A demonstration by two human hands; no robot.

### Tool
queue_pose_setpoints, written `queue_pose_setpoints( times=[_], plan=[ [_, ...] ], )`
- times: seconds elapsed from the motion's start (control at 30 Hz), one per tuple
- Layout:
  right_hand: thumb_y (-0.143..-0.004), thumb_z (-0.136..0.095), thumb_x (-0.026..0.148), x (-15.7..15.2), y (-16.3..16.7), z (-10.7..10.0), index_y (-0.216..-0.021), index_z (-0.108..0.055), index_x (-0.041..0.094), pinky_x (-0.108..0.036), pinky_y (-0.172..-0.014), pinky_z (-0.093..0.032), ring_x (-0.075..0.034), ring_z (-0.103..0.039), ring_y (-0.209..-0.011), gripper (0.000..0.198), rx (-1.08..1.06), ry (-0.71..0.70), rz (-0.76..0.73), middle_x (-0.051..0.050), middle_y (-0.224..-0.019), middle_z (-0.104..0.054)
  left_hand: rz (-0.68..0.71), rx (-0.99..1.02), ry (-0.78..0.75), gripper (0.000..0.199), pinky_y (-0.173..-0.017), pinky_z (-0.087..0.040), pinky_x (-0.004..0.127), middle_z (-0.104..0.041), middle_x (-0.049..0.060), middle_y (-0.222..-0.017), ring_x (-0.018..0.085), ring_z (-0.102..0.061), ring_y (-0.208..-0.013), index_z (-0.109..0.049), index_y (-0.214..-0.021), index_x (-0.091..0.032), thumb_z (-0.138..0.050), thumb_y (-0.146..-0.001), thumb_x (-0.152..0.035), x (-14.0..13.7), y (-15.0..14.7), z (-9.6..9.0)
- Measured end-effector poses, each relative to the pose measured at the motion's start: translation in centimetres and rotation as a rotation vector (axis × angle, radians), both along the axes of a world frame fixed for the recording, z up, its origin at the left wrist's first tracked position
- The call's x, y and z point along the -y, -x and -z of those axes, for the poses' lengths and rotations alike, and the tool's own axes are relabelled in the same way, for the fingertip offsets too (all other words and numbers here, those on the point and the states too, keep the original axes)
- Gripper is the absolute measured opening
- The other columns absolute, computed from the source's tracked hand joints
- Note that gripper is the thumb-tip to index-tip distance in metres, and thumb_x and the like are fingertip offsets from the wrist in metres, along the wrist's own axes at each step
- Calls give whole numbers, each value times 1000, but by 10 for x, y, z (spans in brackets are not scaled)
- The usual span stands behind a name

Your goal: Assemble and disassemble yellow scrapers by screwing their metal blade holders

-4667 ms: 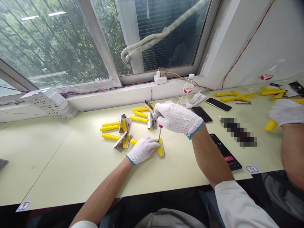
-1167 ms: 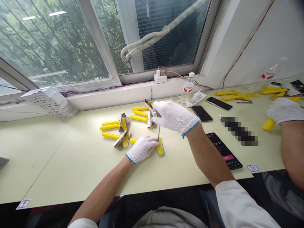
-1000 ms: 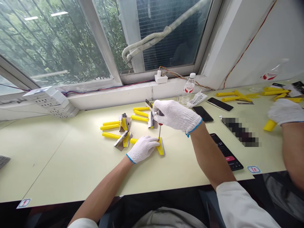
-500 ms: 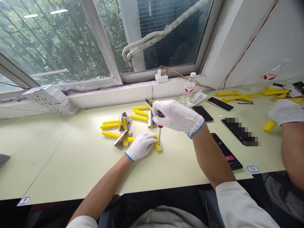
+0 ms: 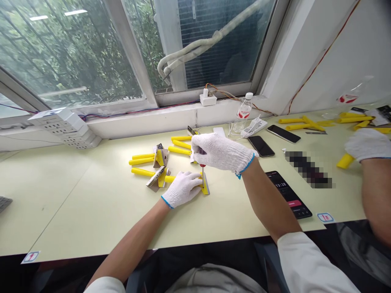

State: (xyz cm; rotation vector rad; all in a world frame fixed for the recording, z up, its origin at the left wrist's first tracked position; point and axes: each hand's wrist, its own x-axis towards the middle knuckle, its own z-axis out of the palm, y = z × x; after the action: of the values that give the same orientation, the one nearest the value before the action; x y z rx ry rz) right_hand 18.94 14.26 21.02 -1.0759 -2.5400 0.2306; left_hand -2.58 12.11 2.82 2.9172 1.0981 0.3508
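What underlies the left grip [image 5: 183, 189] is a scraper [image 5: 205, 189].

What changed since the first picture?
The scraper under the left hand slid slightly left and away from the person. The screwdriver in the right hand moved to the nearer side of the scraper's head. The phone's timer advanced. Both hands still hold on. The other nearby scrapers stayed put.

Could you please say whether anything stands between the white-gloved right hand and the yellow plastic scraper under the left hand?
Nothing visible does; the metal-shafted screwdriver in the white-gloved right hand reaches down to the yellow plastic scraper under the white-gloved left hand.
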Motion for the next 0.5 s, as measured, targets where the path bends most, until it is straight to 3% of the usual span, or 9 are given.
queue_pose_setpoints(
  times=[0.5],
  plan=[
    [-107,-63,52,8,-3,-4,-107,-72,10,-35,-90,-62,-15,-72,-90,43,78,2,198,-6,-96,-73,20,65,24,17,-80,-46,39,-74,7,-123,25,-67,-100,-74,-109,-26,-57,-107,-27,-1,0,4]
  ],
)
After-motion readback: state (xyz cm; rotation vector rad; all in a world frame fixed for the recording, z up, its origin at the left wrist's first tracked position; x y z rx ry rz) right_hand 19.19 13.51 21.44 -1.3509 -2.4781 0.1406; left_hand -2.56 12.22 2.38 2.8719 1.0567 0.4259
